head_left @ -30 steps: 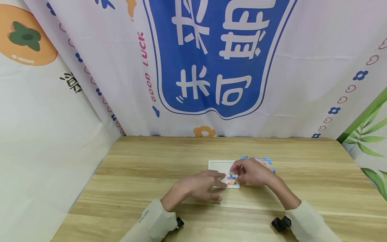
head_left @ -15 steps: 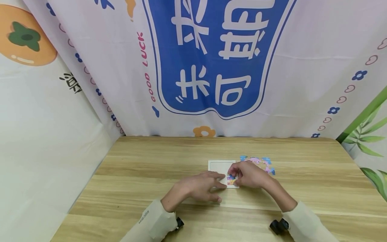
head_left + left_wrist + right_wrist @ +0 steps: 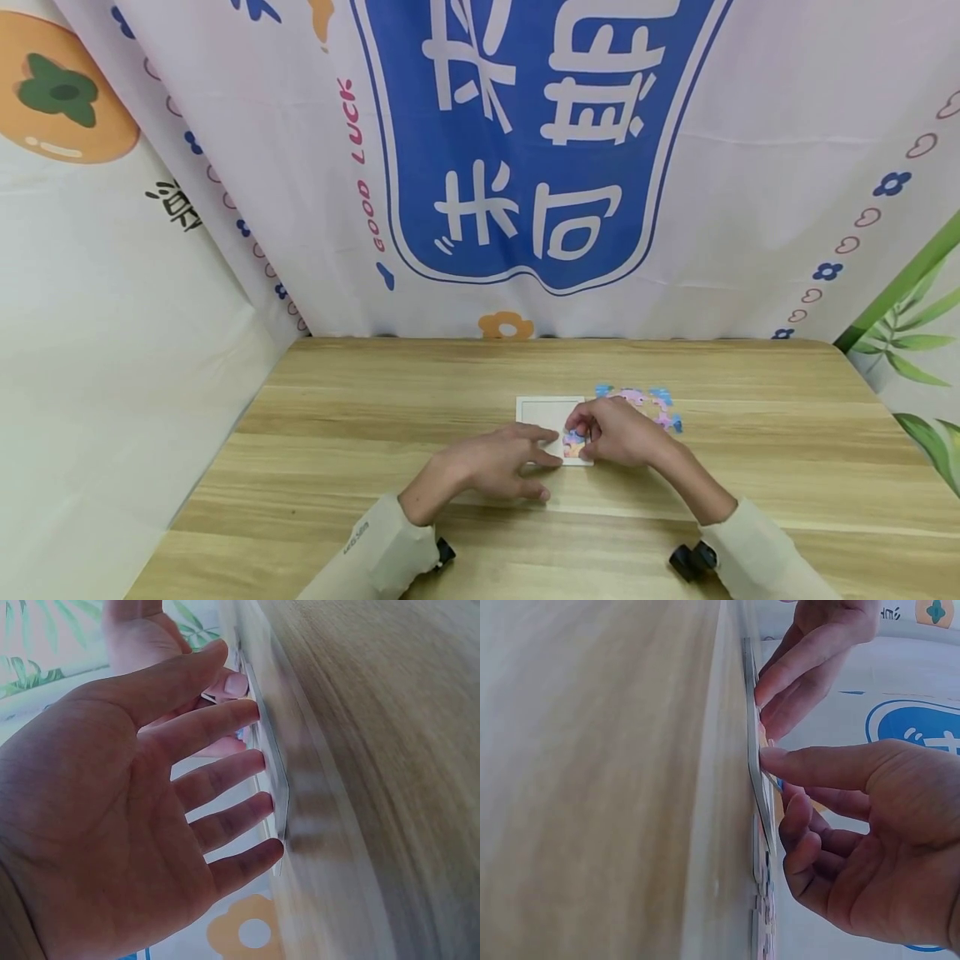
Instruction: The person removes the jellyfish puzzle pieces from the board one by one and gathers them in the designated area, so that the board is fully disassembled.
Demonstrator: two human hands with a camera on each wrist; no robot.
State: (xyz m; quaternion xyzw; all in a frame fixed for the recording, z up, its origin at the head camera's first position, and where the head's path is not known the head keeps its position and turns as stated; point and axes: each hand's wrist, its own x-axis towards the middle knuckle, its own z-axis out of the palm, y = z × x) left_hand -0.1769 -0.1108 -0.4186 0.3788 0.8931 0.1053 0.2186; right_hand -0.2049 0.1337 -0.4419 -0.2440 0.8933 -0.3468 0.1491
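A white puzzle tray (image 3: 542,410) lies flat on the wooden table, with colourful jigsaw pieces (image 3: 573,451) in its near right corner. Over that corner, my right hand (image 3: 621,432) pinches a jigsaw piece (image 3: 775,782) between thumb and fingers; the piece looks tilted against the tray in the right wrist view, and the fingers hide most of it. From the left, my left hand (image 3: 497,460) rests its fingertips on the tray. Its fingers (image 3: 217,778) are spread and fairly straight in the left wrist view, holding nothing.
Several pink and blue jigsaw pieces (image 3: 663,398) lie on the table (image 3: 390,392) just right of the tray, partly behind the right hand. A printed cloth (image 3: 742,208) hangs along the table's back edge.
My right hand has shifted slightly left over the tray's corner, uncovering more of the pieces on the right. My left hand has stayed nearly still.
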